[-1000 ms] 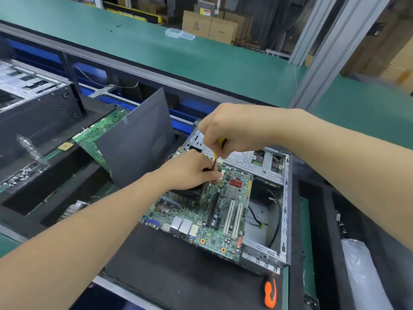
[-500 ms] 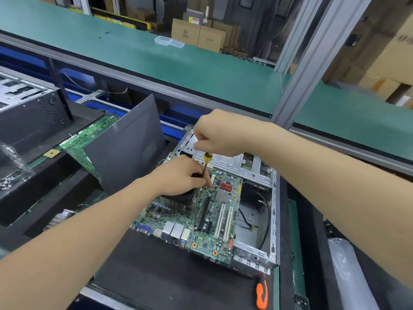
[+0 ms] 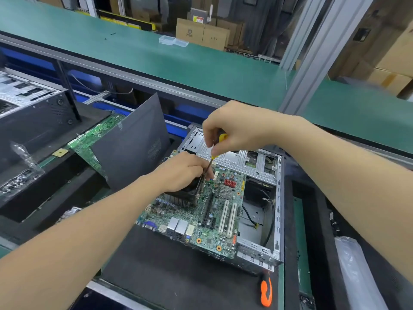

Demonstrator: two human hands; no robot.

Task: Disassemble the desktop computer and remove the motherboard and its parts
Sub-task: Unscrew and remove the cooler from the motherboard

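An open metal computer case (image 3: 278, 220) lies on a black mat with a green motherboard (image 3: 214, 220) inside it. On the board's left part sits a black heatsink with fan (image 3: 178, 196). My left hand (image 3: 181, 171) rests on top of that cooler, its fingers pinched around the shaft of a yellow-handled screwdriver (image 3: 220, 140). Above it, my right hand (image 3: 234, 130) is closed around the screwdriver's handle. The shaft points down at the board beside the cooler; its tip is hidden behind my left fingers.
A dark side panel (image 3: 131, 144) leans upright left of the case, with another green board (image 3: 93, 139) behind it. An orange-handled tool (image 3: 266, 291) lies on the mat at the front. A second case (image 3: 29, 108) stands far left. A plastic bag (image 3: 362, 271) lies at right.
My right hand has lifted a little, so more of the yellow handle and shaft shows. My left hand stays on the cooler. The camera view has shifted slightly.
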